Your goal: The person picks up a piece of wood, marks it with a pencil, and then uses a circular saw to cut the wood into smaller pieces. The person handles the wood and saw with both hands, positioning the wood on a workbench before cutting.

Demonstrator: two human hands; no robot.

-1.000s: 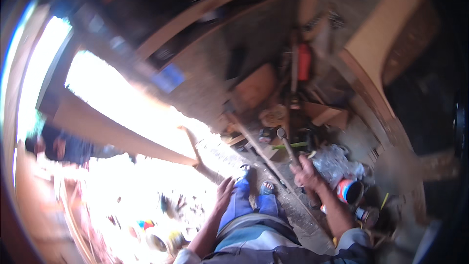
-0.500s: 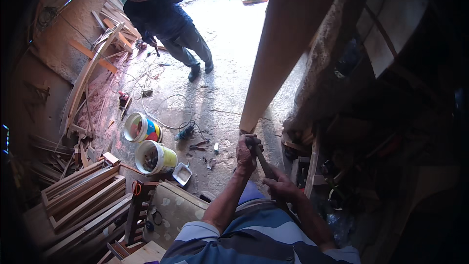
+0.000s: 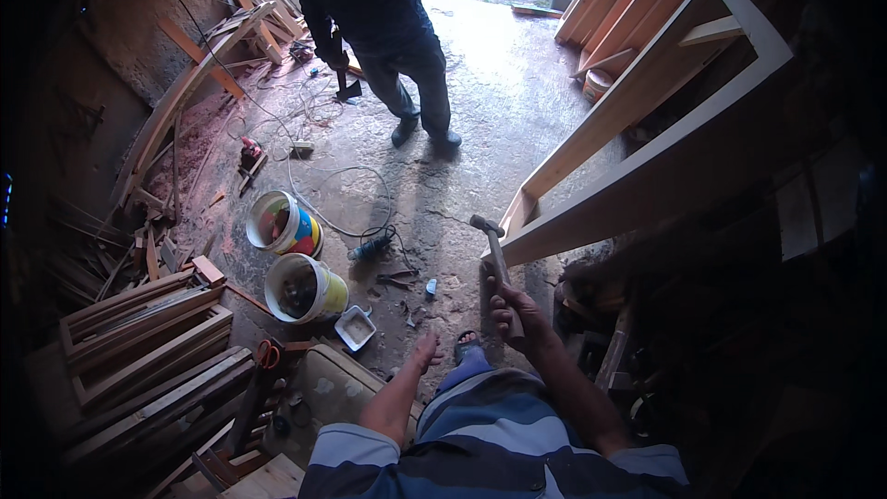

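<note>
My right hand is wrapped round the wooden handle of a hammer, its dark metal head uppermost. That head is near the lower corner of a tall, pale wooden frame, which slants up to the right. From this view I cannot tell whether the two touch. My left hand hangs low in front of my body with nothing in it, its fingers loosely apart.
Two buckets and a small white tray stand left of my feet, near a cable and a power tool. Stacked wooden frames fill the lower left. Ahead stands a person holding an axe.
My left hand has come off the hammer and dropped lower left. My right hand has raised the hammer upright. The other person is nearer, and the wooden frame now appears farther right.
</note>
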